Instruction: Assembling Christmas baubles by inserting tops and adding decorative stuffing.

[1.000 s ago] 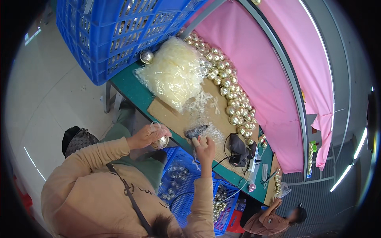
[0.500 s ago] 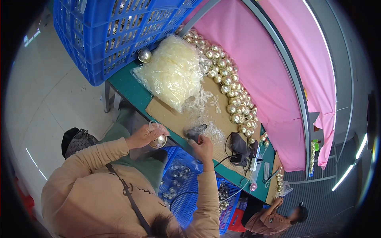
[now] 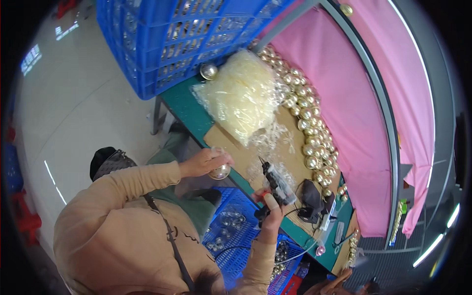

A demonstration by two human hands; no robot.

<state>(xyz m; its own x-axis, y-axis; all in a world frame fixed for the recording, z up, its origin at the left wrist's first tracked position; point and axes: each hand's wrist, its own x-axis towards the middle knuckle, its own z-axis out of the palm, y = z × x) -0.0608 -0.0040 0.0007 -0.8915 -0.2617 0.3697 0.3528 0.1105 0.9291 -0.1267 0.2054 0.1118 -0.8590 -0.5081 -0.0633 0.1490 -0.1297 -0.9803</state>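
From my distant place, I saw the left hand (image 3: 209,161) with its forearm stretched nearly level, the fingers closed on a shiny ball (image 3: 220,172) beside the near edge of the green table (image 3: 184,105). The right forearm rose from below, and the right hand (image 3: 273,211) was gripping a glue gun (image 3: 279,183), its thin nozzle tilted up and leftward over the cardboard (image 3: 299,160). The ball was round, pale silver and mirror-like; the gun looked dark, with whitish wrapping on its body.
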